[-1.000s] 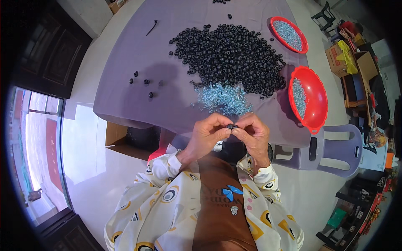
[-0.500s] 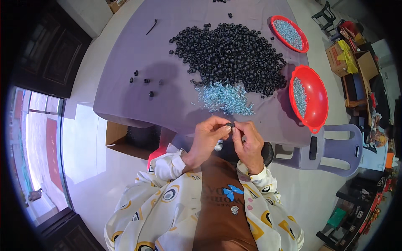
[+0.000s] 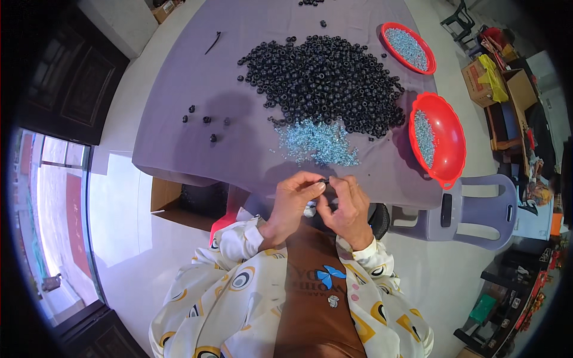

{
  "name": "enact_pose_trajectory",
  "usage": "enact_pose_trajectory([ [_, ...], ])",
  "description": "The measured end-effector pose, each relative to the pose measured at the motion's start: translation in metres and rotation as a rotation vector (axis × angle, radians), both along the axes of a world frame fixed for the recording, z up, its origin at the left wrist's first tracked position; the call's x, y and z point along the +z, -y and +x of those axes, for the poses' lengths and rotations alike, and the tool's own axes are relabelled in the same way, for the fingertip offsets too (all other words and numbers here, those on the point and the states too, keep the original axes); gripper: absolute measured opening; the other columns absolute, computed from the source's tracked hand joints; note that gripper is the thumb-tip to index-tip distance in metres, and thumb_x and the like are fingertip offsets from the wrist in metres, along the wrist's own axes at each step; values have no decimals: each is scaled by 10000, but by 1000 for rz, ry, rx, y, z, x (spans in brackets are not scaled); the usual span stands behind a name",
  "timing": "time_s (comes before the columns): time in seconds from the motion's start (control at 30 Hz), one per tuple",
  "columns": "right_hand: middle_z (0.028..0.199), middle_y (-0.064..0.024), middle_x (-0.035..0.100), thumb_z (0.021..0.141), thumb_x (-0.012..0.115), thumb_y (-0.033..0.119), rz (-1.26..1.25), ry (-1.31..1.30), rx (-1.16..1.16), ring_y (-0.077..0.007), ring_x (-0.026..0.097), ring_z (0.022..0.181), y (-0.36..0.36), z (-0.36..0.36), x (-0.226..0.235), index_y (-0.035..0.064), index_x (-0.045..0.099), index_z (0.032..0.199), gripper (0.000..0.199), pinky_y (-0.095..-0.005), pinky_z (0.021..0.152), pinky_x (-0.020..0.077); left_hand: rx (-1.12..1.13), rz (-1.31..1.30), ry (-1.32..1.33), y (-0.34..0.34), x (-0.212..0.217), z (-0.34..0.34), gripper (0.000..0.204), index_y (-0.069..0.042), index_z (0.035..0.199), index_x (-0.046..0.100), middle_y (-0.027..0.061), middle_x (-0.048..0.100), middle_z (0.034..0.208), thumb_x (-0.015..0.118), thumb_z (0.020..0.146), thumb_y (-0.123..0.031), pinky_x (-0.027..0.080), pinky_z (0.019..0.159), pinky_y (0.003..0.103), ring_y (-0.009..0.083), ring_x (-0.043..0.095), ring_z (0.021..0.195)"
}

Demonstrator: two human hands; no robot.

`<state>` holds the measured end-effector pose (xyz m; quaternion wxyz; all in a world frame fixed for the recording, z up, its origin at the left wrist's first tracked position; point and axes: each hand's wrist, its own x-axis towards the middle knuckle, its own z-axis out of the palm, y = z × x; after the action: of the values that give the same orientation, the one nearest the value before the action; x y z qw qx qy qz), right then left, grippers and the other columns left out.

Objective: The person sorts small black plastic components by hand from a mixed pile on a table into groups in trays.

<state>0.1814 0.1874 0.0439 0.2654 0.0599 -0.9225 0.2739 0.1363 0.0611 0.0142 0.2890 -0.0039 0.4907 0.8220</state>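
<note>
Just past the near edge of the table, my left hand (image 3: 296,197) pinches a small black round piece (image 3: 323,181) between thumb and fingertips. My right hand (image 3: 347,206) closes on its other side, fingertips against it and thumb lower down. My fingers cover most of the piece, so its details cannot be made out. Beyond my hands lies a heap of tiny shiny bluish-silver parts (image 3: 316,143). Behind that heap spreads a large pile of black round pieces with holes (image 3: 325,80).
Several loose black pieces (image 3: 206,120) and a thin black strip (image 3: 213,42) lie to the left. At the right, a scalloped red dish (image 3: 449,143) and a red oval dish (image 3: 433,62) hold bluish-silver bits. A grey plastic chair (image 3: 471,231) and an open cardboard box (image 3: 161,200) flank me.
My right thumb has slid down and the right fingers have shifted over the black piece, covering more of it. The left hand keeps its pinch. The view has shifted slightly.
</note>
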Motion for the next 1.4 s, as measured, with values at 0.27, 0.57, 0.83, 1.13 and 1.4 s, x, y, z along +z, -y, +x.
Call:
enact_pose_trajectory([
  [0.27, 703, -114, 495, 634, 711, 46, 73, -78, -54, -282, 521, 592, 3, -6, -19, 14, 514, 834, 283, -362, 495, 402, 8, -2, 61, 2, -4, 1, 98, -10, 909, 632, 23, 616, 834, 603, 815, -9, 452, 716, 220, 77, 552, 752],
  [0.57, 675, -110, 479, 648, 708, 71, 119, -76, -23, -275, 507, 544, 9, -8, -19, 20, 504, 754, 235, -347, 469, 390, 17, -56, 18, 6, -9, 0, 86, -3, 892, 629, 22, 615, 836, 592, 814, 0, 449, 716, 220, 77, 550, 760],
  [0.83, 646, -99, 454, 665, 686, 26, 52, -129, -26, -259, 490, 521, 16, -16, -27, 19, 487, 748, 216, -338, 440, 379, 81, -56, 34, 6, -4, -3, 106, 15, 921, 610, 36, 613, 846, 558, 828, 17, 445, 721, 216, 83, 550, 764],
  [1.13, 625, -92, 456, 686, 664, 13, -8, -218, 40, -249, 483, 497, 26, -28, -33, 15, 485, 745, 188, -326, 430, 384, 191, -97, 3, 12, -3, -2, 114, 27, 949, 593, 47, 609, 873, 528, 855, 20, 445, 730, 208, 85, 551, 783],
  [1.4, 630, -85, 470, 691, 680, 64, -88, -264, 30, -231, 490, 483, 21, -40, -27, 22, 512, 781, 196, -315, 426, 381, 197, -5, 7, 12, 10, -15, 110, 21, 928, 601, 44, 620, 831, 576, 841, -42, 447, 635, 209, 82, 556, 704],
])
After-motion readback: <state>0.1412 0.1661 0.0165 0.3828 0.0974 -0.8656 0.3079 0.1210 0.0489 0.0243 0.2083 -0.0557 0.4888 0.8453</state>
